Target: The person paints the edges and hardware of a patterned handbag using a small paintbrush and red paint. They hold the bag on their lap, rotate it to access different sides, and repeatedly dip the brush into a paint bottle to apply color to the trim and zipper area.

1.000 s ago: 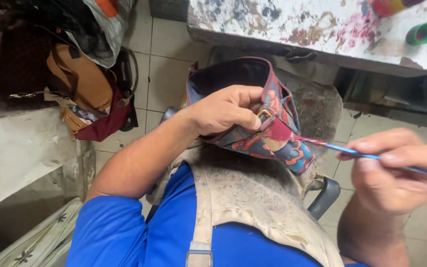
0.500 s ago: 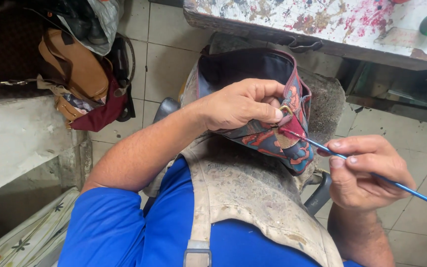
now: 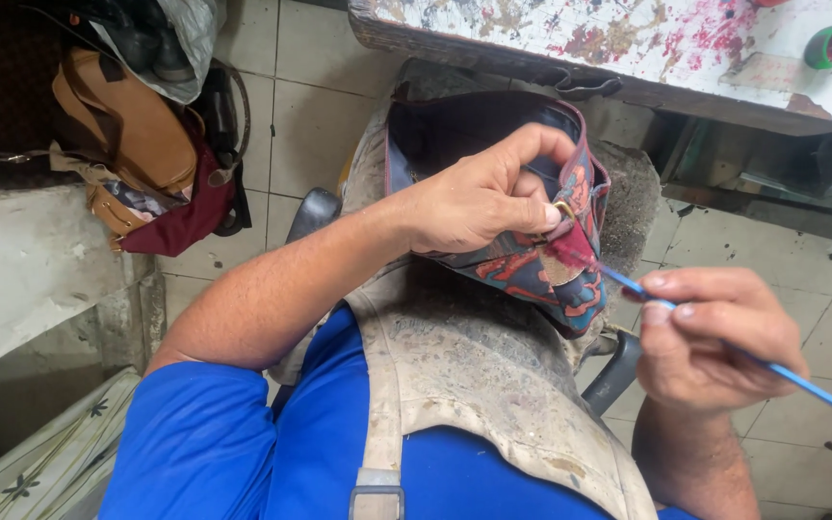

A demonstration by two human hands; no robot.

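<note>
Left hand (image 3: 488, 202) at frame centre gripping a dark patterned fabric bag (image 3: 522, 250), right hand (image 3: 710, 337) at lower right pinching a thin blue-handled brush (image 3: 772, 366), tip touching the bag, paint-spattered bench (image 3: 628, 48) above

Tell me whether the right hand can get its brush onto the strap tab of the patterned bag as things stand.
Probably yes. The right hand holds the blue brush with its tip already at the bag beside the metal ring. The left hand pins the bag from above, leaving that edge exposed.

A dark bag (image 3: 532, 260) patterned in red and teal, a blue-handled brush (image 3: 724, 347), a blue shirt (image 3: 233, 453), a grey stained apron (image 3: 493, 376), a tan bag (image 3: 127, 135).
</note>
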